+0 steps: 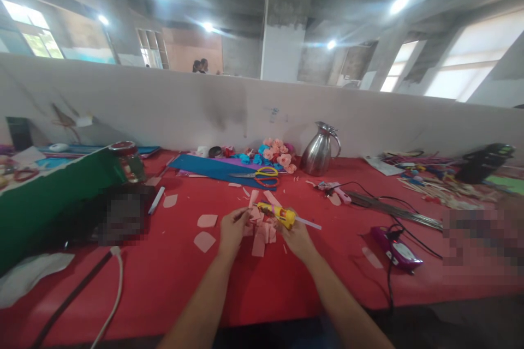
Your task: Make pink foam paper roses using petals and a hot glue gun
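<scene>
My right hand [295, 235] grips a yellow hot glue gun [282, 214], its nozzle pointing left. A translucent glue stick [309, 222] sticks out of the gun's back end. Close to the nozzle, my left hand [232, 229] is closed in a pinch; what sits between its fingertips is too small to make out. Beneath both hands lies a loose heap of pink crepe paper pieces [259, 241]. Cut pink paper petals [204, 241] are scattered to the left of my left hand.
Yellow-and-red scissors [266, 175] rest on blue paper [204, 168]. Behind are pink paper flowers [282, 155] and a steel jug [319, 150]. Wires [393, 211] and a purple power strip [397, 251] lie right. Left stand a glass jar [129, 163] and a green board [61, 196].
</scene>
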Demonstrator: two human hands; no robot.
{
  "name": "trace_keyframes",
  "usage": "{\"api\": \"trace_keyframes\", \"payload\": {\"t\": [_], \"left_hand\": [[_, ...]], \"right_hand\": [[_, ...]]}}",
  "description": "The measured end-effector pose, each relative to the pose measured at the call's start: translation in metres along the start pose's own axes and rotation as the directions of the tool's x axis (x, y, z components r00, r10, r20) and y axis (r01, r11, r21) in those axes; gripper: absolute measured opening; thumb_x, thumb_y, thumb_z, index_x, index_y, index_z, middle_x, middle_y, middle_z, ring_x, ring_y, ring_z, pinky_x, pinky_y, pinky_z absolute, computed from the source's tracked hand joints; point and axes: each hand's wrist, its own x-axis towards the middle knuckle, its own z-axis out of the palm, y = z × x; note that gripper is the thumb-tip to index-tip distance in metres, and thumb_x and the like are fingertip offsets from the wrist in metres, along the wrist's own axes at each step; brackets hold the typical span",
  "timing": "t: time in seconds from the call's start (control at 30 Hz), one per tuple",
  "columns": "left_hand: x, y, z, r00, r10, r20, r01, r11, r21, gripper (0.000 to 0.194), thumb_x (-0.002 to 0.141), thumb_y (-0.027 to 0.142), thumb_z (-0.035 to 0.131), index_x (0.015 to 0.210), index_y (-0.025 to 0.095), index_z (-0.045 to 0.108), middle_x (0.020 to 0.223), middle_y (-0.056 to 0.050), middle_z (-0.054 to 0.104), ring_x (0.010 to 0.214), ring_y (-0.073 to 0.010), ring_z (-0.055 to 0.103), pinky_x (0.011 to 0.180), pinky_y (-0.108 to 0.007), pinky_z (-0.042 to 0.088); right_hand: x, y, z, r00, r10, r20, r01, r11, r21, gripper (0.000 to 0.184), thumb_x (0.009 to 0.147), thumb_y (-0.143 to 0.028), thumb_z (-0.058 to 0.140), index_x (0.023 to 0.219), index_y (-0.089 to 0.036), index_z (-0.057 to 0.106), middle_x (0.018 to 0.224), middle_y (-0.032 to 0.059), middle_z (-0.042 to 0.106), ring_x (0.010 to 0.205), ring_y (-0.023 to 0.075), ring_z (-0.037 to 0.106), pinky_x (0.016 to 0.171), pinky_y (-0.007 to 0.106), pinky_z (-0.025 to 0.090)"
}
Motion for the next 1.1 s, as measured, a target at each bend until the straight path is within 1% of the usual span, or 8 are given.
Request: {"api": "trace_keyframes", "payload": {"t": [0.1,0.23,0.43,0.6,0.7,0.83,0.93,1.1], "left_hand": [[0.0,-0.001,0.0,1.0,-0.009,0.0,0.009,1.0,-0.012,0.038,0.062,0.042,0.065,0.086,0.014,0.072,0.072,-0.006,0.07,0.058,-0.0144,0.058,0.054,-0.023,0.043],[0.001,-0.002,-0.001,1.0,0.003,-0.011,-0.003,0.997,-0.075,0.035,0.063,0.039,0.066,0.087,0.015,0.072,0.083,-0.009,0.072,0.074,-0.019,0.063,0.067,-0.028,0.047],[0.001,-0.002,-0.003,0.998,0.06,-0.037,-0.066,0.981,-0.18,0.032,0.063,0.037,0.069,0.085,0.015,0.072,0.091,-0.008,0.071,0.089,-0.0211,0.062,0.082,-0.031,0.046],[-0.002,0.0,-0.003,0.988,0.15,0.044,-0.133,0.952,-0.276,0.027,0.067,0.031,0.068,0.088,0.017,0.072,0.101,-0.009,0.068,0.099,-0.0215,0.059,0.09,-0.033,0.043],[-0.001,-0.002,-0.004,0.986,0.157,0.055,-0.131,0.938,-0.322,0.025,0.067,0.029,0.069,0.089,0.017,0.072,0.103,-0.009,0.068,0.1,-0.0217,0.058,0.092,-0.034,0.041],[0.001,-0.005,-0.004,0.989,0.141,0.046,-0.117,0.929,-0.35,0.026,0.067,0.028,0.07,0.09,0.017,0.072,0.103,-0.008,0.068,0.101,-0.0213,0.058,0.094,-0.035,0.04],[0.002,-0.006,-0.003,0.997,0.075,0.024,-0.061,0.924,-0.378,0.027,0.063,0.029,0.073,0.088,0.017,0.072,0.098,-0.008,0.07,0.096,-0.0204,0.061,0.092,-0.034,0.041],[0.002,-0.004,-0.001,0.999,-0.048,-0.016,0.036,0.883,-0.468,0.029,0.054,0.03,0.078,0.078,0.015,0.072,0.078,-0.006,0.072,0.076,-0.0172,0.065,0.083,-0.033,0.046]], "right_hand": [[-0.001,-0.005,-0.001,1.0,0.001,0.015,0.0,1.0,-0.011,0.025,0.073,-0.037,0.061,0.088,-0.022,0.048,0.078,0.0017,0.058,0.067,0.0174,0.056,0.058,0.028,0.047],[-0.003,-0.013,-0.004,0.999,-0.039,0.015,0.04,0.999,-0.025,0.024,0.076,-0.038,0.059,0.089,-0.021,0.05,0.082,0.0024,0.058,0.07,0.0178,0.056,0.061,0.028,0.047],[-0.003,-0.012,-0.011,0.982,-0.053,-0.18,0.029,0.991,-0.132,0.028,0.081,-0.045,0.051,0.086,-0.018,0.056,0.08,0.0047,0.06,0.072,0.0186,0.055,0.067,0.03,0.046],[-0.002,-0.014,-0.011,0.961,-0.082,-0.264,0.045,0.989,-0.143,0.029,0.081,-0.046,0.051,0.085,-0.018,0.056,0.082,0.0054,0.06,0.076,0.0194,0.055,0.071,0.031,0.046],[-0.002,-0.013,-0.011,0.96,-0.1,-0.262,0.051,0.981,-0.187,0.025,0.08,-0.044,0.052,0.077,-0.019,0.055,0.078,0.0035,0.058,0.072,0.0185,0.053,0.067,0.03,0.045],[-0.001,-0.005,-0.01,0.962,-0.166,-0.218,0.103,0.956,-0.274,0.02,0.081,-0.04,0.054,0.073,-0.021,0.055,0.079,0.0029,0.057,0.074,0.0181,0.051,0.069,0.031,0.044],[0.0,0.001,-0.01,0.958,-0.222,-0.184,0.154,0.933,-0.325,0.017,0.082,-0.036,0.053,0.073,-0.021,0.055,0.079,0.0031,0.056,0.074,0.0183,0.051,0.07,0.032,0.044],[0.0,0.0,-0.011,0.938,-0.314,-0.146,0.233,0.885,-0.402,0.014,0.083,-0.032,0.051,0.075,-0.022,0.056,0.078,0.0029,0.057,0.076,0.0189,0.051,0.071,0.033,0.043]]}}
